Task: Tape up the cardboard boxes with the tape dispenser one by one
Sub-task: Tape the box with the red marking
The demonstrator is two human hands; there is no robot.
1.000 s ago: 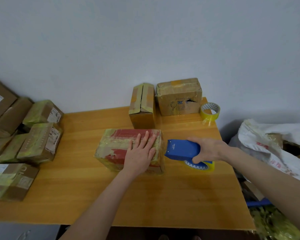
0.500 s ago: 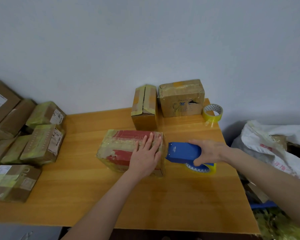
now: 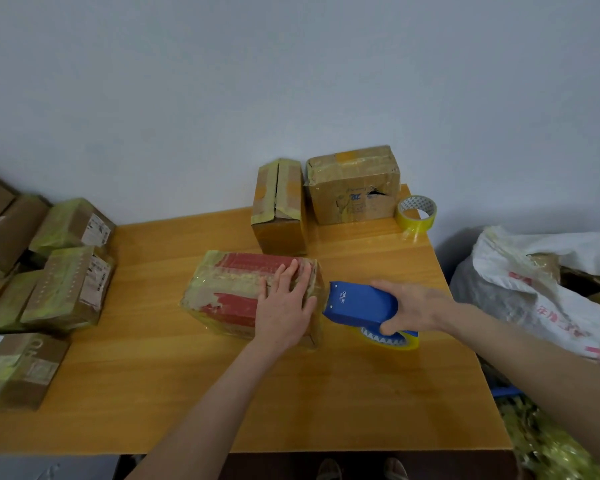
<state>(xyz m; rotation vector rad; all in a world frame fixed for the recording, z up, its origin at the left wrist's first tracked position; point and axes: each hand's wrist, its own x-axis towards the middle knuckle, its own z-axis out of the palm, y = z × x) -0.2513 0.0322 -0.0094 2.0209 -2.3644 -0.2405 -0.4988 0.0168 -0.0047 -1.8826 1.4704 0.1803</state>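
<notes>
A red and brown cardboard box point(image 3: 232, 289) wrapped in yellowish tape lies in the middle of the wooden table point(image 3: 291, 403). My left hand point(image 3: 286, 306) presses flat on the box's right end, fingers straight. My right hand point(image 3: 414, 306) grips the blue tape dispenser point(image 3: 359, 303), whose front edge meets the box's right side. The dispenser's yellow tape roll point(image 3: 392, 339) shows under my hand.
Two more cardboard boxes point(image 3: 279, 206) point(image 3: 355, 185) stand at the back against the wall, with a spare yellow tape roll point(image 3: 415, 213) to their right. Several taped boxes point(image 3: 66, 285) are stacked on the left. A white sack point(image 3: 541, 289) sits off the table's right edge.
Both hands and the dispenser stay nearly where they were; the dispenser's front has pushed a little closer against the box's right end.
</notes>
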